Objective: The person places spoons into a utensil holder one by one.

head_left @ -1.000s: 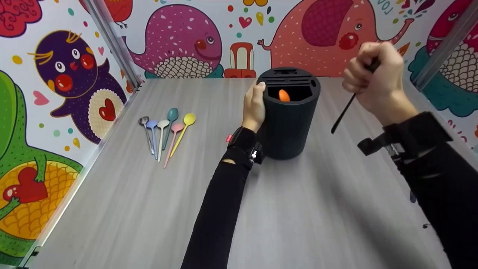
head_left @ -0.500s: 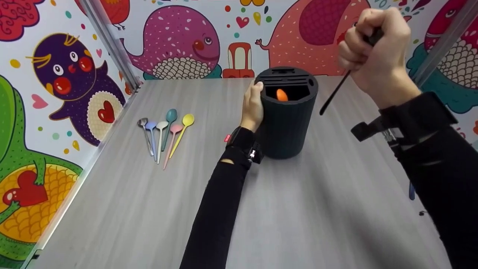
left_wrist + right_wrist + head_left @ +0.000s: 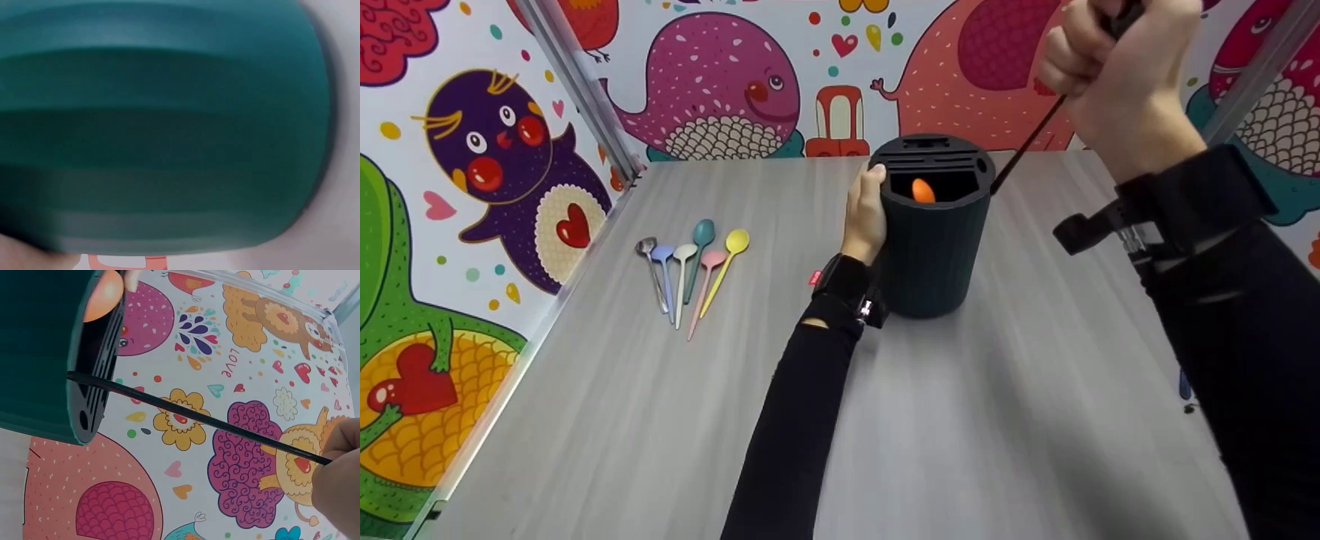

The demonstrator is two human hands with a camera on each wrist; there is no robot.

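Note:
A dark green-black utensil holder [image 3: 934, 259] stands upright on the table, with a slotted top and one wide opening. An orange spoon [image 3: 922, 190] shows inside that opening. My left hand [image 3: 864, 214] grips the holder's left side, thumb near the rim; the ribbed wall [image 3: 169, 135] fills the left wrist view. High at the right, my right hand [image 3: 1132, 82] clutches a long black spoon [image 3: 1030, 142], its upper end mostly hidden in the fist. The thin handle slants down to the holder's right rim [image 3: 72, 399]; whether its tip touches, I cannot tell.
Left on the table [image 3: 585, 420] lies a fan of several spoons, among them a yellow spoon [image 3: 737, 241], a teal spoon [image 3: 703, 232] and a pink spoon [image 3: 712, 259]. Cartoon-printed walls [image 3: 720, 82] stand behind and at the sides. A blue object [image 3: 1185, 384] peeks out beside the right sleeve.
My right hand has risen with the black spoon, and the handle's tip has moved left and up to the holder's rim. The left hand keeps its grip on the holder.

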